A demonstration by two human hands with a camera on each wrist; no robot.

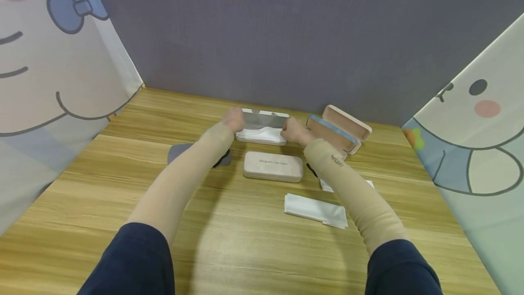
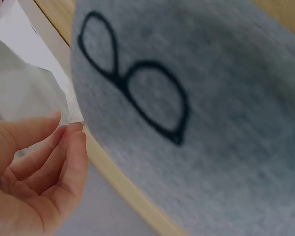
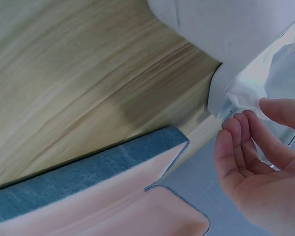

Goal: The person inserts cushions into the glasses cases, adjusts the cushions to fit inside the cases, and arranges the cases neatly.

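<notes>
A glasses case point(image 1: 260, 141) lies open at the back of the table, its lid raised and grey inside. Spread within it is a white cloth point(image 1: 266, 134). My left hand point(image 1: 234, 119) is at the case's left end, thumb and fingertips pinching the cloth's edge in the left wrist view. At the opposite end my right hand point(image 1: 295, 131) pinches the cloth between thumb and fingers, close to the case's corner. A closed off-white glasses case point(image 1: 273, 172) with printed lettering lies in front, between the forearms.
Right of my right hand stands an open blue glasses case point(image 3: 98, 157) with pink lining. A grey case point(image 2: 226, 113) printed with spectacles sits under my left forearm. Nearer lies a folded white cloth point(image 1: 315, 210); another white cloth point(image 1: 370, 183) is partly hidden by my right forearm.
</notes>
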